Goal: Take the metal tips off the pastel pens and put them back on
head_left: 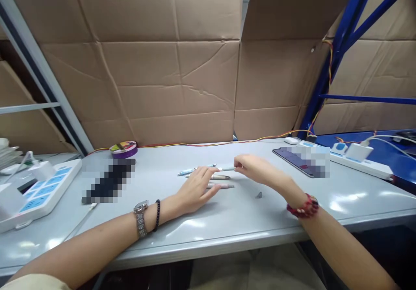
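Note:
Several pens lie side by side across the middle of the table. My left hand (199, 189) rests over their left parts with its fingers spread, covering some of them. Beyond it is a light blue pen (186, 172); nearer are a pen with a dark, metallic tip (221, 177) and a pink pen (225, 186). My right hand (255, 167) is closed, its bent fingertips on the right end of a pale pen (227, 168). A small grey triangular piece (259, 195) lies on the table below my right hand.
A purple tape roll (124, 149) and a blurred dark phone-like object (110, 181) are at left. A phone (297, 162) and a white case (291, 141) lie at right. Power strips (53, 192) with plugs flank both sides. Cardboard (156, 73) stands behind the table (224, 233).

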